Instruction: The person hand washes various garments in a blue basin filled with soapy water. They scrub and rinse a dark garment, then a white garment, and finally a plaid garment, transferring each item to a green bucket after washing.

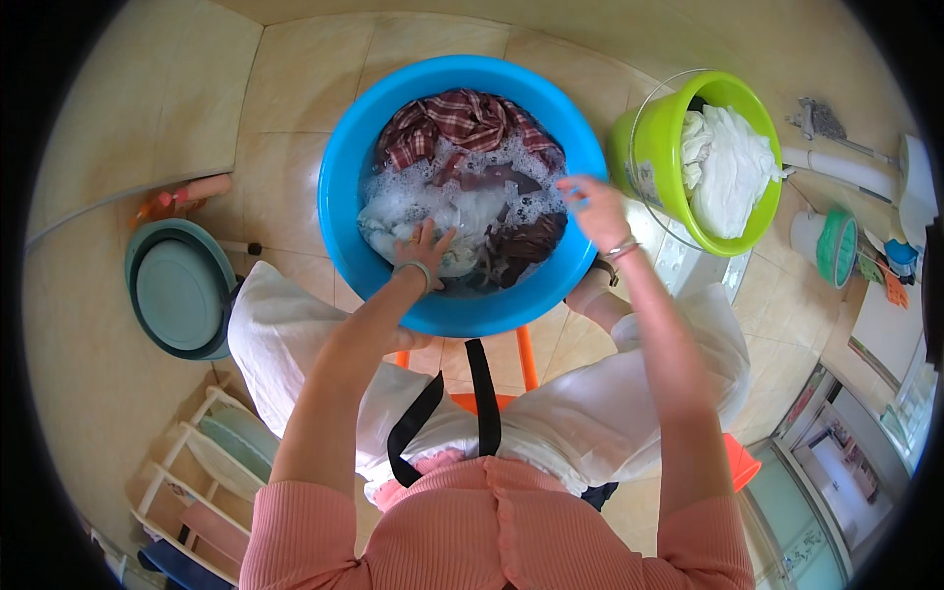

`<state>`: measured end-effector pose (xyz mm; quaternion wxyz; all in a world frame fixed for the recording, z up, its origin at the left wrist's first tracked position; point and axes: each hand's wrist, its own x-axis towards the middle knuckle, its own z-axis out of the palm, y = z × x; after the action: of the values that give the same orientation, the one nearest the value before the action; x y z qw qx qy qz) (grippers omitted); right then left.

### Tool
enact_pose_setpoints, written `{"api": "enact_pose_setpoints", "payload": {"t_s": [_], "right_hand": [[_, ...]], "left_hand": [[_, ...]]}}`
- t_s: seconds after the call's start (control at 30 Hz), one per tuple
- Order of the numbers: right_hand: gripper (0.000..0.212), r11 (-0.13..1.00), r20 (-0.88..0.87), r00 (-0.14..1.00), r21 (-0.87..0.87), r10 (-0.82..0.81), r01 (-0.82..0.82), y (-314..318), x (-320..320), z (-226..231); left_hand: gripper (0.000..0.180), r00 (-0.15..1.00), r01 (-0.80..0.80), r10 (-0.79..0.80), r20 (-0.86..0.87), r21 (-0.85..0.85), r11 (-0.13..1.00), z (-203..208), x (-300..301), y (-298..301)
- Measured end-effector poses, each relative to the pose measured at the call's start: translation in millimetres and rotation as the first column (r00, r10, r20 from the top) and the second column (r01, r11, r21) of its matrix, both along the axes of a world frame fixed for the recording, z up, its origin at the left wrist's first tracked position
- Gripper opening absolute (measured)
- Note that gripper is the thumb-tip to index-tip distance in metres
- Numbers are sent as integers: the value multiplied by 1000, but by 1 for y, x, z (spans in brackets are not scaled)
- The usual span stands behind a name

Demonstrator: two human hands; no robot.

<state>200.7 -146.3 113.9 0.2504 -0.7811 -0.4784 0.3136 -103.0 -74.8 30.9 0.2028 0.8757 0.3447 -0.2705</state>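
A wide blue basin [329,211] of sudsy water stands in front of me. My left hand [425,254] lies with spread fingers on a wet white garment [462,218] in the near left part of the water. Over the basin's right rim is my right hand [595,211], slightly blurred, its fingers apart and nothing visible in them. A dark red plaid garment [462,118] is bunched at the far side of the basin. Dark brown cloth [528,246] lies half under water at the near right. Foam hides parts of the clothes.
A lime green bucket [661,147] with a wire handle holds white cloth [733,167] at the right. Grey-green basins [177,295] stand at the left. A cream rack [162,477] is at the lower left, and a white pipe [836,169] runs at the far right.
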Motion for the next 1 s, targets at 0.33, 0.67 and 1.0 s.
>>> {"api": "enact_pose_setpoints", "payload": {"t_s": [0.33, 0.67, 1.0], "right_hand": [[63, 646, 32, 870, -683, 492, -340, -44, -91, -73], [52, 612, -29, 865, -694, 501, -379, -39, -96, -120], [34, 649, 105, 860, -702, 500, -292, -31, -115, -144]], "left_hand": [[53, 886, 191, -315, -340, -352, 917, -1, 10, 46], [58, 619, 423, -561, -549, -369, 828, -23, 13, 39], [59, 630, 541, -623, -464, -314, 781, -53, -11, 55]]}}
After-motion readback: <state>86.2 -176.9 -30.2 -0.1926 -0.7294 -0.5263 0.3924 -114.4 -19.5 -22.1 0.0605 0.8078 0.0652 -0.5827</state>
